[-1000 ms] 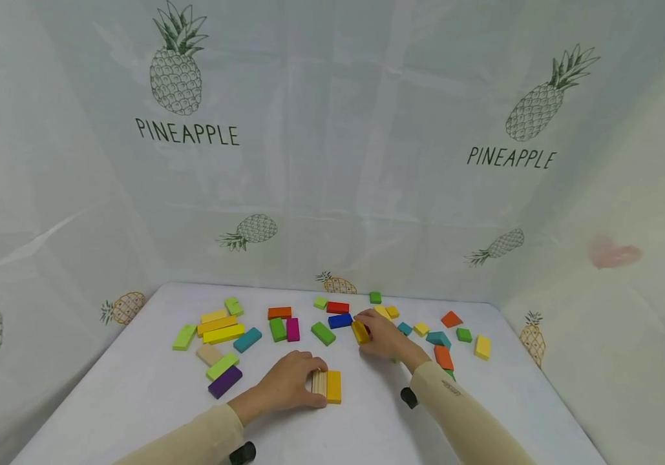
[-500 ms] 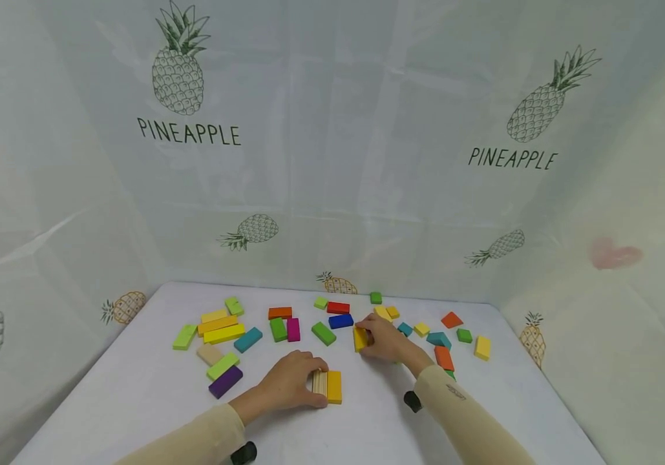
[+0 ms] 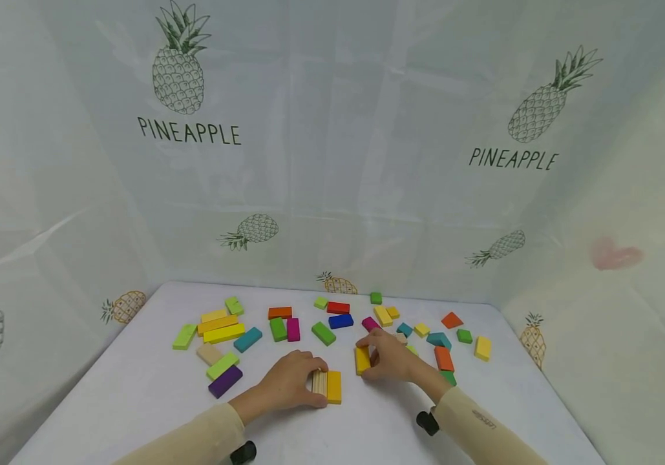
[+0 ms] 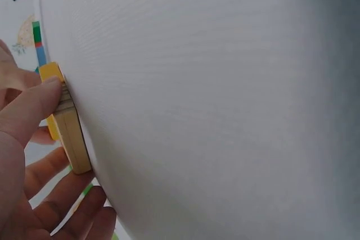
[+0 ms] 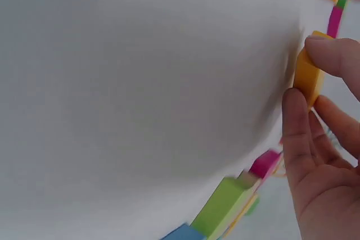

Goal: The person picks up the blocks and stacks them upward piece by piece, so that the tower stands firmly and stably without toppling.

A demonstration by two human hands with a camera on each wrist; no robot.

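Note:
My left hand point(image 3: 290, 380) rests on the white table and grips a row of plain wooden blocks point(image 3: 319, 382) between thumb and fingers. Against the row's right side lies a yellow block point(image 3: 334, 387). In the left wrist view the thumb presses one end of the wooden blocks point(image 4: 72, 139), with fingers at the other end. A little further right and back, my right hand point(image 3: 391, 359) pinches a second yellow block point(image 3: 362, 360). The right wrist view shows thumb and fingertips at opposite ends of that yellow block point(image 5: 307, 77), close over the table.
Loose coloured blocks lie across the back half of the table. On the left are a purple block point(image 3: 225, 382) and a teal block point(image 3: 247, 340). A green block point(image 3: 323, 333) and a blue block point(image 3: 340, 321) lie behind the hands. An orange block point(image 3: 443, 358) is beside the right wrist.
My right hand has brought its yellow block toward me, nearer the wooden row, uncovering a magenta block behind it. The left hand has stayed in place.

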